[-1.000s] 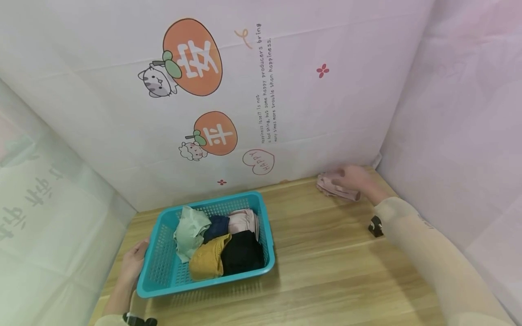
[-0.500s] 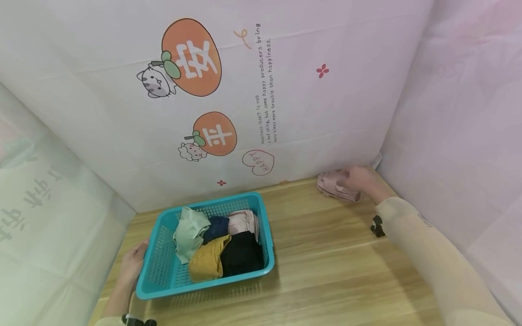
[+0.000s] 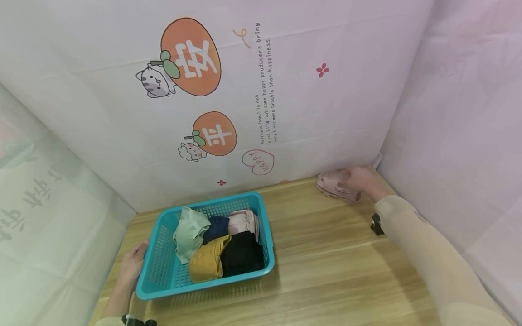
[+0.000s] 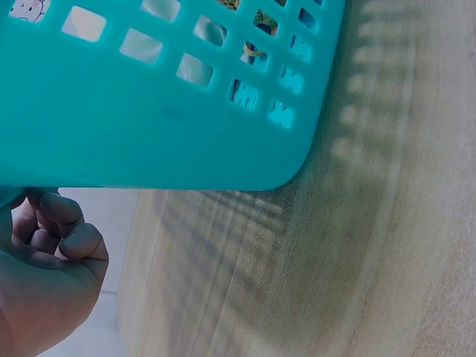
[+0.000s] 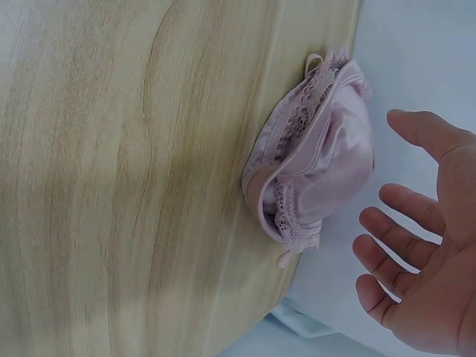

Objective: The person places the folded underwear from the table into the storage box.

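Observation:
My left hand [image 3: 132, 261] grips the left rim of a turquoise plastic basket [image 3: 267, 244]; in the left wrist view its curled fingers meet the basket's edge. Folded clothes lie in the basket: a mint green piece [image 3: 190, 231], a navy one [image 3: 216, 228], a pale pink one [image 3: 243, 222], a mustard yellow one [image 3: 207, 260] and a black one [image 3: 242, 254]. At the table's far right, my right hand [image 3: 360, 179] is beside folded pink satin underwear [image 5: 338, 145] with lace trim. The right wrist view shows that hand's fingers spread, with a gap to the cloth.
The wood-grain table [image 3: 326, 262] runs up to a printed white cloth wall [image 3: 293, 113] at the back. Another cloth wall [image 3: 461, 158] closes off the right side, close to my right arm, and one more [image 3: 49, 203] the left.
My right hand has drawn back slightly to the right, showing more of the pink underwear, which lies in the same spot. The left hand and basket have hardly moved.

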### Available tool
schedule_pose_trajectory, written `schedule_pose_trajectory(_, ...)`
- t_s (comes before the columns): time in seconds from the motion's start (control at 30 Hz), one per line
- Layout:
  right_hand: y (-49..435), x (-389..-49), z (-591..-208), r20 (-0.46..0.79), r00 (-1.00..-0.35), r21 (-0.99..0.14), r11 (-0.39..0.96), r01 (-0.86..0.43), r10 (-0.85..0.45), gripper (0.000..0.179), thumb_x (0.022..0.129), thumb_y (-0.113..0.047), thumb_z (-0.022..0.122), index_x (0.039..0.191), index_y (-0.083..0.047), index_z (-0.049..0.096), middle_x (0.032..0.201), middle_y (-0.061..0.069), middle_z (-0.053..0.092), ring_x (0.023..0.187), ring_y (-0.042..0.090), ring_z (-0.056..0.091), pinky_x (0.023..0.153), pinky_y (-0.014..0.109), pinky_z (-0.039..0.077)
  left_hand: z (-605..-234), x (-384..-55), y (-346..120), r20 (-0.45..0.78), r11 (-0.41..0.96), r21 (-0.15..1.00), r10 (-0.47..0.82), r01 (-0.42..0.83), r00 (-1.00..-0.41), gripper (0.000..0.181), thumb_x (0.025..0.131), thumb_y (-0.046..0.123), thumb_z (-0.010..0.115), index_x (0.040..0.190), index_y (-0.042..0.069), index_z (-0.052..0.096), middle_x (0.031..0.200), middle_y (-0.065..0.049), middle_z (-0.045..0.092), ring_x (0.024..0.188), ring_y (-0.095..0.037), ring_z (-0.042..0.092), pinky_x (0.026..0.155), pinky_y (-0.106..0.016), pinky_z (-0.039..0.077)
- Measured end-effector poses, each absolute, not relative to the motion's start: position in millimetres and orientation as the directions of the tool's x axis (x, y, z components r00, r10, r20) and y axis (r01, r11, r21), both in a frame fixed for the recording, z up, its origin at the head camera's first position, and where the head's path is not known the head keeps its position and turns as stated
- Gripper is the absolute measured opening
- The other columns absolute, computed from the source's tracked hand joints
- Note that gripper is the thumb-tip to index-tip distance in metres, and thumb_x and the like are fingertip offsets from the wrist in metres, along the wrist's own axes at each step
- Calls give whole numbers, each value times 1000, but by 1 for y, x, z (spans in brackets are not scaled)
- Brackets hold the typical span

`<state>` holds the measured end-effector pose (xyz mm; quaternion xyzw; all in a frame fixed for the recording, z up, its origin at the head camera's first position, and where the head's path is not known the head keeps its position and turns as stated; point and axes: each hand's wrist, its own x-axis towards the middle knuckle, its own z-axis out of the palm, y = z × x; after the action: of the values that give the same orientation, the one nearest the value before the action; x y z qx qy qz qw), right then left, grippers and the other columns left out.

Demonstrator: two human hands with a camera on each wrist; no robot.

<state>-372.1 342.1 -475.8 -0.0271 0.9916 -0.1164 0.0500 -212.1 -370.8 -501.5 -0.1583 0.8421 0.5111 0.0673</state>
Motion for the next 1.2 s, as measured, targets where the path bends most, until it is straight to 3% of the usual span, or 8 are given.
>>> schedule_pose_trajectory(0.27, 349, -382, -485, -78, -985, -155, 978, -139, -152, 67, 93, -53, 62, 141, -7, 55, 139, 28, 56, 125, 55, 51, 105, 68, 37, -501, -212, -372, -265, 440, 835, -204, -330, -942, 88, 95, 72, 32, 157, 10, 30, 133, -16, 55, 90, -10, 63, 77, -32, 57)
schedule_pose_trajectory(0.37, 352, -381, -487, -82, -982, -138, 977, -160, -173, 68, 94, -55, 60, 145, -11, 52, 140, 27, 55, 126, 55, 50, 106, 66, 37, -501, -212, -373, -260, 439, 838, -200, -324, -945, 87, 95, 72, 31, 157, 10, 29, 138, -18, 52, 91, -8, 63, 78, -31, 57)
schedule_pose_trajectory(0.5, 354, -378, -487, -115, -987, -198, 976, -89, -113, 75, 90, -61, 63, 146, -12, 51, 141, 28, 54, 127, 55, 48, 108, 65, 36, -501, -212, -373, -262, 441, 839, -189, -320, -947, 85, 97, 70, 30, 158, 10, 27, 152, -21, 40, 94, -3, 60, 80, -27, 55)
schedule_pose_trajectory(0.63, 355, -374, -487, -122, -991, -295, 956, -9, -47, 82, 82, -66, 70, 141, -10, 57, 137, 32, 55, 124, 53, 50, 108, 64, 38, -501, -212, -373, -264, 445, 835, -192, -323, -945, 83, 99, 68, 29, 158, 10, 27, 154, -22, 39, 93, -3, 60, 80, -27, 55)
schedule_pose_trajectory(0.77, 356, -374, -491, -117, -992, -350, 937, 7, -37, 81, 77, -66, 75, 129, -6, 65, 121, 28, 65, 113, 45, 58, 101, 62, 43, -500, -212, -372, -265, 438, 838, -194, -325, -945, 81, 100, 66, 28, 158, 10, 27, 151, -23, 41, 92, -4, 61, 79, -28, 56)
schedule_pose_trajectory(0.87, 356, -375, -494, -133, -989, -342, 940, -10, -59, 78, 79, -65, 74, 126, -4, 66, 111, 23, 69, 106, 40, 60, 96, 60, 46, -498, -212, -372, -271, 431, 841, -188, -327, -944, 80, 101, 65, 28, 158, 10, 25, 151, -24, 40, 93, -5, 61, 80, -29, 56)
schedule_pose_trajectory(1.07, 354, -382, -501, -229, -965, -411, 911, -26, -131, 89, 86, -57, 71, 145, 5, 44, 125, 33, 62, 109, 44, 61, 96, 60, 46, -499, -213, -372, -277, 440, 832, -200, -338, -940, 82, 99, 68, 30, 157, 10, 29, 143, -20, 48, 94, -8, 61, 79, -30, 56)
schedule_pose_trajectory(1.2, 351, -381, -502, -220, -957, -408, 909, -86, -189, 91, 87, -53, 71, 152, 0, 36, 136, 33, 55, 119, 49, 56, 102, 63, 42, -500, -214, -372, -270, 446, 831, -198, -332, -942, 82, 100, 67, 30, 157, 9, 30, 142, -19, 49, 94, -8, 61, 79, -30, 55)
